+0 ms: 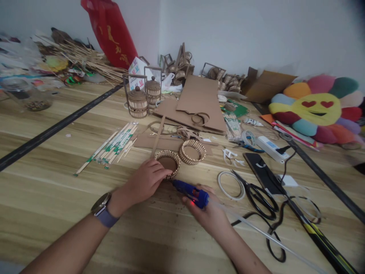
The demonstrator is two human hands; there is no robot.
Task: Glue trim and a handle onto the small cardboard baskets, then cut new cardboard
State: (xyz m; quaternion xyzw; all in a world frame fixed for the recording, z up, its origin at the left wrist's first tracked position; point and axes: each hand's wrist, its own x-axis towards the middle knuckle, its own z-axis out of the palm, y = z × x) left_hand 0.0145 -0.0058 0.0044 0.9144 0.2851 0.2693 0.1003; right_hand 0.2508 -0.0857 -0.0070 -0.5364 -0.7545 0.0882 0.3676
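My left hand (145, 180) is closed on the near left side of a small round basket (176, 167), walled with short upright stick pieces and floored with cardboard. A narrow cardboard strip (158, 137) runs up and away from beside these fingers; whether they grip it too is hidden. In my right hand (209, 215) is a blue hot glue gun (188, 189) with a red light glowing. Its nozzle points at the basket's near edge, and a long clear glue stick (265, 230) trails from its back. A second stick-walled ring (203, 156) stands just behind to the right.
Wrapped stick bundles (118, 142) lie left. Scissors (261, 198), a tape roll (228, 185), a phone (264, 173), a power strip (272, 148) and looping black cable are at right. Behind stand lidded baskets (137, 103), cardboard sheets (199, 101) and a flower cushion (316, 108).
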